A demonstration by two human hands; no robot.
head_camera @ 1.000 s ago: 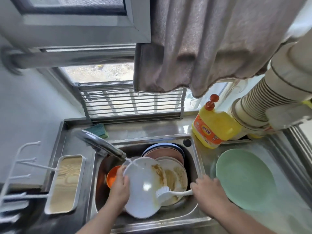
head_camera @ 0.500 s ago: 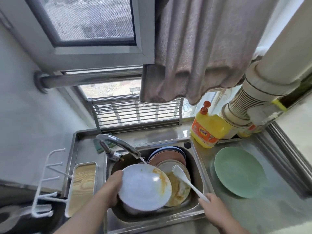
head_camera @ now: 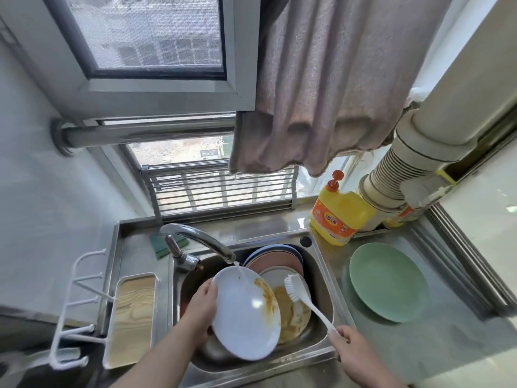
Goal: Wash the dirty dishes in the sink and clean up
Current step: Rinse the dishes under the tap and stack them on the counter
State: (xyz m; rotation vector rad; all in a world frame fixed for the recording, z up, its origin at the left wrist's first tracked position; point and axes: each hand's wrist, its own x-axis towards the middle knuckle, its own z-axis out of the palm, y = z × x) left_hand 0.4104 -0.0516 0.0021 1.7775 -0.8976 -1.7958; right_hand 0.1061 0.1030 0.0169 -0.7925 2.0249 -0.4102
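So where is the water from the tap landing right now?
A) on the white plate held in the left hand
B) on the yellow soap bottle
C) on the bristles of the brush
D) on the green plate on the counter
A: the thin stream from the tap falls onto the upper edge of the white plate, which the left hand holds tilted over the sink.

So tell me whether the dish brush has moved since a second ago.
Yes. The dish brush head swung from the white plate toward the sink's back.
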